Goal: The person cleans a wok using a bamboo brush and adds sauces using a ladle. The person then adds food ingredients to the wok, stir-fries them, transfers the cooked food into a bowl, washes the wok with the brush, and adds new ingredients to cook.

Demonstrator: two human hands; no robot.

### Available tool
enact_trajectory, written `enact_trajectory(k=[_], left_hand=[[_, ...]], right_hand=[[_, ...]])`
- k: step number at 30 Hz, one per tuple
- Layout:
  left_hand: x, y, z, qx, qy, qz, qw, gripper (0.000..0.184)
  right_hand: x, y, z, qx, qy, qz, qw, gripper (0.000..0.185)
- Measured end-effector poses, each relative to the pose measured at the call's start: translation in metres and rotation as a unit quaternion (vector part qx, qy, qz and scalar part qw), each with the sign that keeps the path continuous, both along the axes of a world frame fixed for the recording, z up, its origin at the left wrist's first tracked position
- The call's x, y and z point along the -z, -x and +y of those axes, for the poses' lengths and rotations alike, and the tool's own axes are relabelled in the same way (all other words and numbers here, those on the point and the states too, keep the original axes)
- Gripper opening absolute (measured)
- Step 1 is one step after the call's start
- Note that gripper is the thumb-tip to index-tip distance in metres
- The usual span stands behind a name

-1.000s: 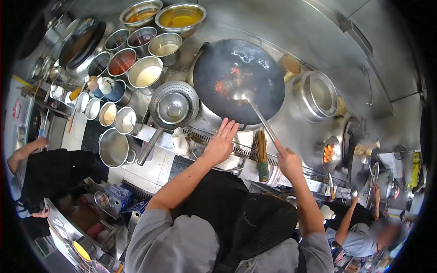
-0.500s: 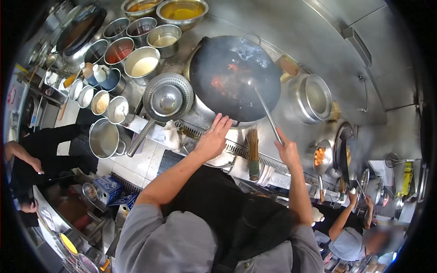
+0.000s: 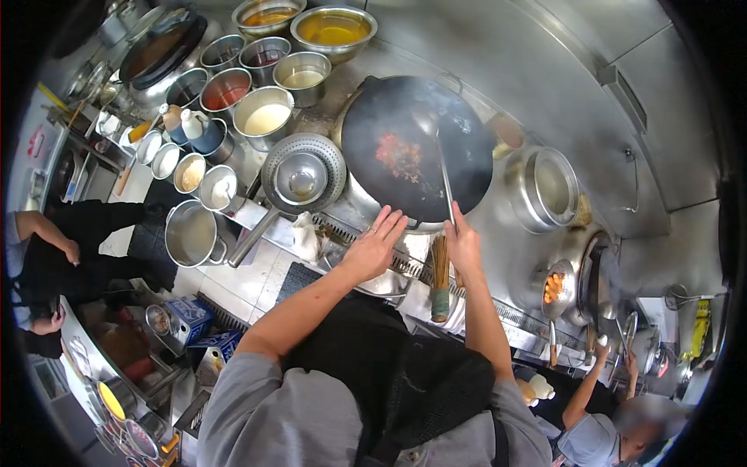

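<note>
A large black wok [image 3: 459,167] sits on the range in front of me, with chopped red food [image 3: 398,157] and a little steam in it. My right hand [image 3: 464,247] is closed around the long handle of a metal ladle [image 3: 443,163]; its bowl rests inside the wok toward the far side. My left hand [image 3: 377,247] lies by the wok's near rim, fingers stretched out and nothing visible in them. Whether its fingertips touch the rim I cannot tell. Between my hands, a bamboo wok brush [image 3: 440,284] stands at the range's front edge.
Left of the wok are a perforated strainer [image 3: 336,167] with a small bowl in it, and several sauce pots [image 3: 264,117]. A steel pot [image 3: 191,233] stands at the lower left. To the right are a lidded pot [image 3: 554,187] and a co-worker [image 3: 591,420]. Another person [image 3: 47,241] stands left.
The ladle has swung to a steeper angle, its bowl moving toward the wok's far side, and my right hand has shifted left. The red food is gathered into one patch.
</note>
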State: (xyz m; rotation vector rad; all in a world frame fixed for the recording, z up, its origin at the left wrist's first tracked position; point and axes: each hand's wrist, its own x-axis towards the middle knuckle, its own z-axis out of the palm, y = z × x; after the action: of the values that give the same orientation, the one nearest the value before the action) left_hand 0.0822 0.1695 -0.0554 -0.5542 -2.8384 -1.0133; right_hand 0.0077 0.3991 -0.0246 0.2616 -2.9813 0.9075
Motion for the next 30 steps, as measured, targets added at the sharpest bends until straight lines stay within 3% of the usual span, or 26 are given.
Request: enact_trajectory(k=[4,5,6,12,16,19,21,23,25,30], left_hand=[[0.006,0.001,0.002,-0.006,0.008,0.009,1.000,0.075],[0.005,0.002,0.002,-0.009,0.007,0.009,1.000,0.075],[0.004,0.001,0.002,-0.007,0.001,0.002,1.000,0.074],[0.005,0.000,0.000,0.001,0.002,-0.008,1.000,0.073],[0.006,0.001,0.000,-0.002,-0.001,-0.011,1.000,0.073],[0.003,0.002,-0.004,0.010,0.002,-0.010,1.000,0.073],[0.007,0.001,-0.002,0.008,-0.008,-0.017,1.000,0.074],[0.010,0.001,-0.002,0.012,-0.008,-0.007,1.000,0.075],[0.010,0.003,-0.003,0.011,-0.008,0.005,1.000,0.075],[0.010,0.003,-0.005,0.018,-0.008,0.017,1.000,0.075]], right_hand=[[0.017,0.011,0.007,-0.085,-0.030,0.131,0.987,0.049],[-0.013,0.001,0.003,-0.034,0.103,-0.068,0.992,0.049],[-0.034,-0.009,0.000,0.018,0.229,-0.265,0.937,0.049],[-0.036,-0.036,-0.015,0.069,0.361,-0.340,0.865,0.053],[-0.031,-0.033,-0.023,0.065,0.312,-0.302,0.899,0.053],[-0.046,-0.039,-0.033,0.095,0.399,-0.307,0.859,0.053],[-0.055,-0.047,-0.034,0.128,0.427,-0.399,0.802,0.053],[-0.031,-0.050,-0.031,0.086,0.403,-0.375,0.830,0.054],[-0.028,-0.050,-0.039,0.074,0.317,-0.295,0.898,0.053],[-0.037,-0.048,-0.030,0.086,0.327,-0.339,0.878,0.052]])
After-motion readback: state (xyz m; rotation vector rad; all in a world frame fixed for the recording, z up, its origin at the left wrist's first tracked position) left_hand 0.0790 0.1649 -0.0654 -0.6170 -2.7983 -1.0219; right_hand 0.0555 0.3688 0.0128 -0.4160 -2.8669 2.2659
